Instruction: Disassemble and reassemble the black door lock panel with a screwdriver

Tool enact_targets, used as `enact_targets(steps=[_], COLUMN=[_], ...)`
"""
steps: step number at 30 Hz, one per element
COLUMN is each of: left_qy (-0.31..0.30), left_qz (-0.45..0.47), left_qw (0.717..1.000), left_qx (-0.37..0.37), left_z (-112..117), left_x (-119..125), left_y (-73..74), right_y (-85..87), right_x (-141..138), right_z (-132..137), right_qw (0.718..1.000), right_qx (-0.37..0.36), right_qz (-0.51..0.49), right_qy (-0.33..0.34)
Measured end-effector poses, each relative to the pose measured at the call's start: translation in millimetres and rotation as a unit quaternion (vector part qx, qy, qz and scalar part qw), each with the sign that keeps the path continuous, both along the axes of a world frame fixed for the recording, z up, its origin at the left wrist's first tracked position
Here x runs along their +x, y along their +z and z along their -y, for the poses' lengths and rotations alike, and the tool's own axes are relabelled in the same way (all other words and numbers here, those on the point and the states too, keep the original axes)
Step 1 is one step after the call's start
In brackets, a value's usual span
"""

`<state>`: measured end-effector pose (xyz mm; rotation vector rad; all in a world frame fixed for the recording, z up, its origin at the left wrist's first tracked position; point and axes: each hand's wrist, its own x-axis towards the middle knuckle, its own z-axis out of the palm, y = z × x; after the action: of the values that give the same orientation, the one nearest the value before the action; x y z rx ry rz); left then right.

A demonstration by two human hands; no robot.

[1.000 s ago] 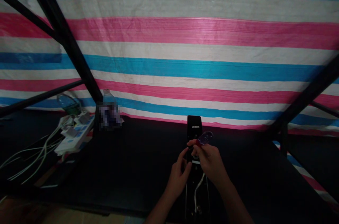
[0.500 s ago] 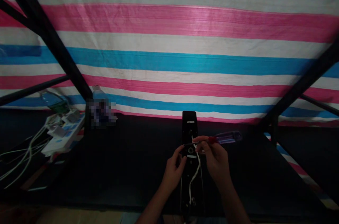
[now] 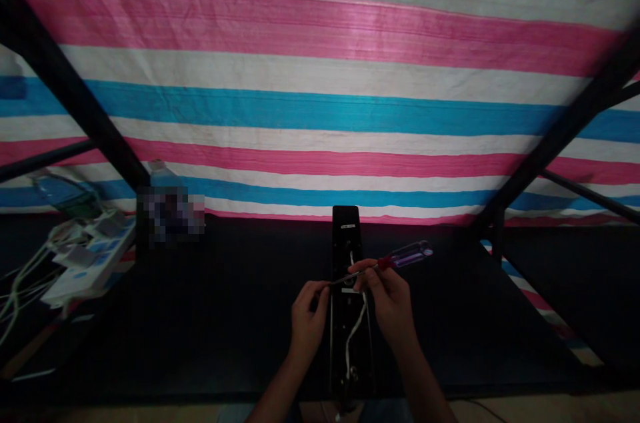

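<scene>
At the dark table (image 3: 210,316), right hand (image 3: 391,303) pinches a light purple-handled screwdriver (image 3: 407,254) at its red collar; left hand (image 3: 309,322) half-curled by a long black panel (image 3: 345,220), hold unclear.

You have a screwdriver with a translucent purple plastic handle (image 3: 407,255), smooth and glossy, and a thin shiny metal shaft (image 3: 340,280). The black plastic device panel (image 3: 345,223) shows a slight sheen, while the black worktop (image 3: 200,303) looks matt. Behind them hangs a woven plastic tarpaulin (image 3: 320,116) in pink, white and blue stripes, lightly creased with a soft gloss.
</scene>
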<state>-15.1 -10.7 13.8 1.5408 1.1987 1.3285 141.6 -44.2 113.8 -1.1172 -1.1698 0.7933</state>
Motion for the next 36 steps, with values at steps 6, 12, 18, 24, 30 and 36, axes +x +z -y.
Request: enact_targets(steps=[6,12,18,24,30,36], left_qy=[-0.003,0.002,0.021,-0.021,0.035,-0.049], left_qz=[0.013,-0.001,-0.055,-0.295,-0.229,-0.108], left_qw=[1.0,0.999,0.998,0.955,0.973,0.993], left_qx=[-0.022,-0.048,-0.03,0.03,0.008,-0.025], left_z=[-3.1,-5.2,-23.1,-42.8,-17.5,55.8], left_x=[0.1,1.7,-30.0,-104.8,-84.9,-3.0], left_y=[1.7,-4.7,-0.6,-7.7,1.3,4.1], right_y=[-6.1,-7.7,3.1,37.1,32.0,20.9], right_x=[1.4,-1.6,17.3,47.9,56.3,59.2], right_z=[-1.3,-2.5,-24.4,-100.1,-141.3,-137.4], right_qw=[1.0,1.0,0.995,0.97,0.97,0.97], right_qx=[-0.009,-0.008,0.031,0.103,0.075,0.073], right_qz=[0.003,-0.02,-0.045,0.033,0.132,0.146], right_qy=[-0.002,0.002,-0.079,-0.217,-0.188,-0.183])
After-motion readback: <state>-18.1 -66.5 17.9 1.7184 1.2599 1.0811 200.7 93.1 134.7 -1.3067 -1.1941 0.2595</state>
